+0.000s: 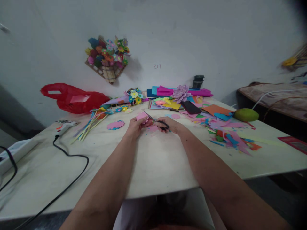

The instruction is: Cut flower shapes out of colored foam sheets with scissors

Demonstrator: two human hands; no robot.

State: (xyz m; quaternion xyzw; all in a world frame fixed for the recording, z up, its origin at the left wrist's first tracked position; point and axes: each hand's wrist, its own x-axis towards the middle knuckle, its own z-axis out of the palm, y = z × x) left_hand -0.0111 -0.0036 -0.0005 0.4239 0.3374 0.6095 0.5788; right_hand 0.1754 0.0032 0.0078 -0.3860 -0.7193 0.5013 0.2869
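My left hand (135,126) pinches a piece of pink paper (142,118) above the middle of the table. In my right hand (171,124) is a pair of scissors (163,125) with black handles, its blades pointing to the upper left beside the pink paper. Whether the blades touch the paper, I cannot tell. Small pink scraps (152,128) lie on the table under my hands. Left of them rests a scalloped pink paper flower (115,125) with blue showing along its edge.
A glue gun (66,127) with a black cord lies left, near a white power strip (18,153). A red plastic bag (74,99) stands behind it. Coloured paper scraps (232,137), a black phone (190,107) and a green fruit (246,114) are to the right.
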